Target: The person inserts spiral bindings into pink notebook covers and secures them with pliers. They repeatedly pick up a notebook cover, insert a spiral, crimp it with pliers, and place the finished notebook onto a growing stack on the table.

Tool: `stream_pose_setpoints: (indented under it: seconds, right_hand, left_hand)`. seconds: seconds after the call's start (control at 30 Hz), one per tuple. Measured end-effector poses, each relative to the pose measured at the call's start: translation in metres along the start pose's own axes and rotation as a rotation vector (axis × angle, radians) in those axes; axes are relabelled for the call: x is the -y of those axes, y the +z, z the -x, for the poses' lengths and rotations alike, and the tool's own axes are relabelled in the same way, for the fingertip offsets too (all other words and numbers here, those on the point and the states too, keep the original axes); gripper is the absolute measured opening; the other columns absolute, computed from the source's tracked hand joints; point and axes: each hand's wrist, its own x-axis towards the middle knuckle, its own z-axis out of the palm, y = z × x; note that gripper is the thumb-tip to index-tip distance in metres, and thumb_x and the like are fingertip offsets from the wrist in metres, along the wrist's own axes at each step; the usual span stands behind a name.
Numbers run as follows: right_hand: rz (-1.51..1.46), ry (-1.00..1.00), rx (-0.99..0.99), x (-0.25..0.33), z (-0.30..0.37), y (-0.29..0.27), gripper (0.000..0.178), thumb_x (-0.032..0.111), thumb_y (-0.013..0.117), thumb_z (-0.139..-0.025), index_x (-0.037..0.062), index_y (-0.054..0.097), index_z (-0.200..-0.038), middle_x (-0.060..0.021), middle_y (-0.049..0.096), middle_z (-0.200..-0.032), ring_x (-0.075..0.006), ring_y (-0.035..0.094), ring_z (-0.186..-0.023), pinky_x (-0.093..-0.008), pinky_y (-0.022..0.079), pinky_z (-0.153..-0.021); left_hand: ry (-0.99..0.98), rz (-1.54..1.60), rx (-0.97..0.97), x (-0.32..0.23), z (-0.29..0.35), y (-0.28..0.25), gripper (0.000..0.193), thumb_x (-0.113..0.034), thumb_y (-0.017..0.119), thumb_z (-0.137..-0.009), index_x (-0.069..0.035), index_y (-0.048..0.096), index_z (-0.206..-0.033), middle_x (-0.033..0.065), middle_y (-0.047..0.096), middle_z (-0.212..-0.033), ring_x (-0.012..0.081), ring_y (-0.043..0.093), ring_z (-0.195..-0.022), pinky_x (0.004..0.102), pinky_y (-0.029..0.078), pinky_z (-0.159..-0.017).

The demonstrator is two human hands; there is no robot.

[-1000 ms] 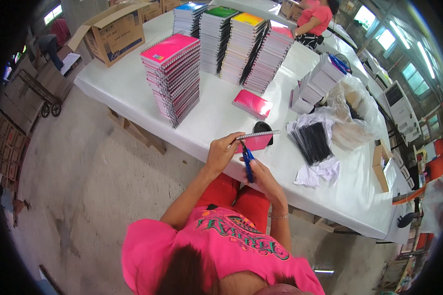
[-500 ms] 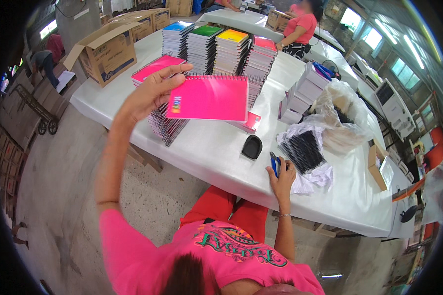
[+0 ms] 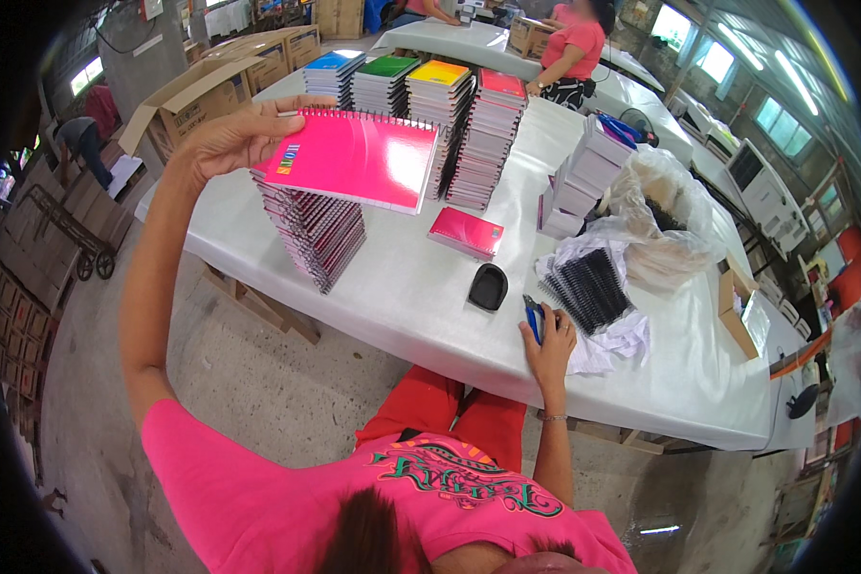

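Note:
My left hand (image 3: 239, 142) grips a pink spiral notebook (image 3: 354, 158) by its coil-edge corner, fingers closed. The notebook is level over a tall stack of pink spiral notebooks (image 3: 314, 234); whether it touches the top cannot be told. On the table at the right, my right hand (image 3: 549, 346) is closed around blue-handled pliers (image 3: 534, 320), their jaws pointing away from me. Just beyond lies a black cup-like holder (image 3: 488, 287). A small pink notepad (image 3: 466, 234) sits farther back. Beside my right hand, black plastic coils (image 3: 588, 295) lie on crumpled white paper (image 3: 617, 337).
Tall notebook stacks with blue, green, yellow and red covers (image 3: 493, 143) stand at the back. To the right are piled white-edged pads (image 3: 579, 187), a clear plastic bag (image 3: 665, 230) and a small carton (image 3: 737, 311). Open cardboard boxes (image 3: 196, 103) stand back left; a co-worker (image 3: 576, 53) stands beyond.
My left hand has moved left with the pink notebook, bringing it over the pink stack. The small pink notepad is now uncovered. My right hand stays with the pliers.

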Motion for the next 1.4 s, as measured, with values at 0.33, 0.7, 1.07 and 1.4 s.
stream_pose_setpoints:
  seconds: [0.33,0.7,1.07,1.4]
  right_hand:
    - [-0.01,0.002,0.004,0.0,0.0,0.0,0.059,0.041,0.068,-0.087,0.0076,0.054,-0.134,-0.0191,0.05,-0.126,-0.0364,0.044,-0.121,-0.0494,0.03,-0.105]
    - [-0.01,0.013,0.007,0.001,0.0,-0.001,0.058,0.04,0.068,-0.088,0.0073,0.055,-0.133,-0.02,0.051,-0.127,-0.0376,0.044,-0.121,-0.0495,0.03,-0.105]
    - [-0.009,0.023,0.025,0.004,0.0,-0.003,0.058,0.039,0.069,-0.087,0.0087,0.054,-0.134,-0.0196,0.05,-0.127,-0.0374,0.044,-0.122,-0.0498,0.031,-0.106]
    - [-0.017,0.007,0.013,0.002,0.0,-0.001,0.059,0.039,0.069,-0.087,0.0073,0.054,-0.134,-0.0189,0.05,-0.127,-0.0376,0.044,-0.122,-0.0493,0.03,-0.106]
  left_hand:
    - [0.279,-0.638,-0.342,-0.027,-0.032,-0.068,0.028,-0.024,0.049,-0.098,-0.01,0.061,-0.119,-0.0027,0.059,-0.1,0.0097,0.055,-0.088,0.0239,0.042,-0.083]
    - [0.405,-1.358,-0.158,0.021,-0.1,-0.07,0.044,-0.027,0.034,-0.096,-0.005,0.072,-0.094,0.0161,0.068,-0.099,0.0275,0.061,-0.1,0.0372,0.044,-0.095]
    - [0.359,-1.39,-0.058,0.05,-0.12,-0.063,0.047,-0.025,0.034,-0.094,-0.004,0.075,-0.093,0.0229,0.065,-0.106,0.0366,0.058,-0.105,0.041,0.042,-0.098]
    - [0.238,-1.033,-0.092,0.06,-0.119,-0.053,0.035,-0.031,0.044,-0.087,0.001,0.057,-0.093,0.0118,0.07,-0.099,0.0185,0.051,-0.095,0.0297,0.038,-0.091]
